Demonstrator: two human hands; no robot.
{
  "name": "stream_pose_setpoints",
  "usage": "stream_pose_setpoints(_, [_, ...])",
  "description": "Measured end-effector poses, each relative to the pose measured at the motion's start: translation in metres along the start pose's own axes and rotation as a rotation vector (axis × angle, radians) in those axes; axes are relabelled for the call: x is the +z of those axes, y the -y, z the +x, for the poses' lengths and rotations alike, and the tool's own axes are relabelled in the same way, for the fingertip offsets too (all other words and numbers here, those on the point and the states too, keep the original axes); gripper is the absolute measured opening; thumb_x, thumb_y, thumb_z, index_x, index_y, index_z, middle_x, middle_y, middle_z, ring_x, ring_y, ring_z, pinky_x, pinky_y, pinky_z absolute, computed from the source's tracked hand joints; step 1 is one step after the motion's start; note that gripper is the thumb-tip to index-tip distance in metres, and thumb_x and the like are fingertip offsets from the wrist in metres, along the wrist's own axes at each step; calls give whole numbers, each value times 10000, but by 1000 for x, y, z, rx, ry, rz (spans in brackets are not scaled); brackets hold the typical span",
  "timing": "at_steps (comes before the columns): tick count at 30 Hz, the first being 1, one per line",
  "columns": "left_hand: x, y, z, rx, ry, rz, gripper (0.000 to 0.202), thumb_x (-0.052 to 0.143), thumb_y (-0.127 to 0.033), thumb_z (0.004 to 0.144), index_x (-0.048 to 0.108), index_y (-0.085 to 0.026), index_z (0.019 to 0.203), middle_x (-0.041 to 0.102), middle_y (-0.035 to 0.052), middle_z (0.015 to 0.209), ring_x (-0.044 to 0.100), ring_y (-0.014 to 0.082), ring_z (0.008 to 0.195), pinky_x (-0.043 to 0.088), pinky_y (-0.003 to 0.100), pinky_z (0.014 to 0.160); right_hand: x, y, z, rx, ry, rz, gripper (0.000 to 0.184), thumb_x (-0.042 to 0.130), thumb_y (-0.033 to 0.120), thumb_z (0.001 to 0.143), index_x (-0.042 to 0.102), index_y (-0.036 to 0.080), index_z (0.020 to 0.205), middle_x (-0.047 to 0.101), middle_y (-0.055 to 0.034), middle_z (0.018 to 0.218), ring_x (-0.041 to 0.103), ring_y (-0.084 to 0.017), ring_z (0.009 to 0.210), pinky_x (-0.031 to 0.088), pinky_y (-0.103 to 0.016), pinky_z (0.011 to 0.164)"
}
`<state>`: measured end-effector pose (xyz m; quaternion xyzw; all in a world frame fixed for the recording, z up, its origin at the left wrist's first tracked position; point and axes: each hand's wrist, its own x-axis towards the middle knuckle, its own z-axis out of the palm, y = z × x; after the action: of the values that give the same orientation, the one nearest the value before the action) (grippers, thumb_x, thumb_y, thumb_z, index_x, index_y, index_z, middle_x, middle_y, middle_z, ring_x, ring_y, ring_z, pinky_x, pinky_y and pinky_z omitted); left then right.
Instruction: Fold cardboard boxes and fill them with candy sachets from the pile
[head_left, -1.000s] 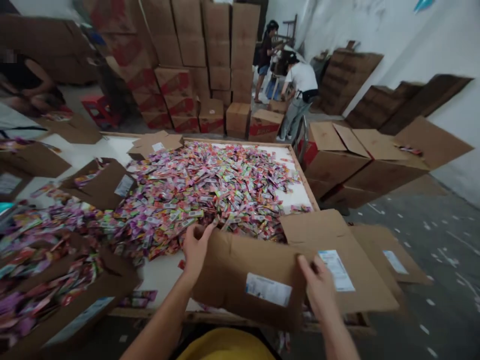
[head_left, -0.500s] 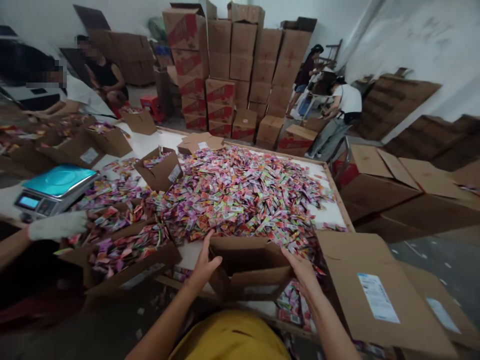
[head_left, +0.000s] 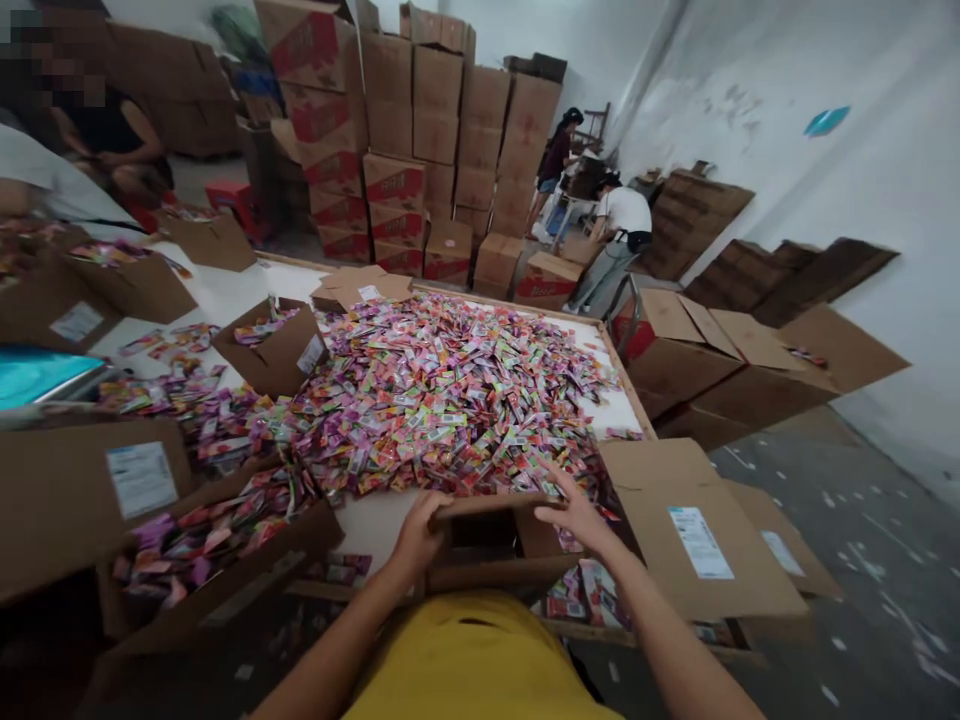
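Note:
Right in front of my body stands an open cardboard box point(head_left: 499, 577), its inside dark. My left hand point(head_left: 420, 535) grips its far left corner, fingers curled over the rim. At the box's right end, my right hand point(head_left: 574, 515) has its fingers spread and holds nothing; whether the thumb touches the rim I cannot tell. Just beyond both hands lies a wide heap of small, colourful wrapped packets point(head_left: 457, 390). More packets point(head_left: 585, 590) lie between the box and the table's near edge on the right.
A filled carton point(head_left: 225, 590) stands at left, near a scale point(head_left: 45, 378). A smaller box point(head_left: 274, 350) sits beside the heap. A labelled cardboard box point(head_left: 697, 530) is at right. Stacked cartons point(head_left: 390, 200) rise behind the table point(head_left: 626, 385). Several people are in the background.
The view has swung to the right. The box has come closer to my body. My right hand has left the box's right side and spread its fingers; my left hand has closed over the rim.

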<state>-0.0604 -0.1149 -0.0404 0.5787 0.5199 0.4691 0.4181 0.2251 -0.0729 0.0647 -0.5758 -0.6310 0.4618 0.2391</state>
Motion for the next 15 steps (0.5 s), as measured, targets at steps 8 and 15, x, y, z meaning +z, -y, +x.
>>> stream_pose_setpoints(8, [-44, -41, 28, 32, 544, 151, 324, 486, -209, 791, 653, -192, 1068, 601, 90, 1220, 546, 223, 1158, 404, 376, 1022, 17, 16, -14, -161, -3, -317, 772, 857, 499, 564, 636, 260, 1264, 599, -105, 1279, 520, -286, 1193, 390, -405, 1027])
stream_pose_setpoints(15, [-15, -92, 50, -102, 538, 631, 489, 434, -630, 870, 637, -186, 835, 532, 64, 958, 541, 223, 945, 431, 331, 852, 38, 23, 32, 123, 161, -295, 270, 752, 472, 694, 787, 223, 791, 728, -12, 799, 618, -182, 760, 424, -277, 707])
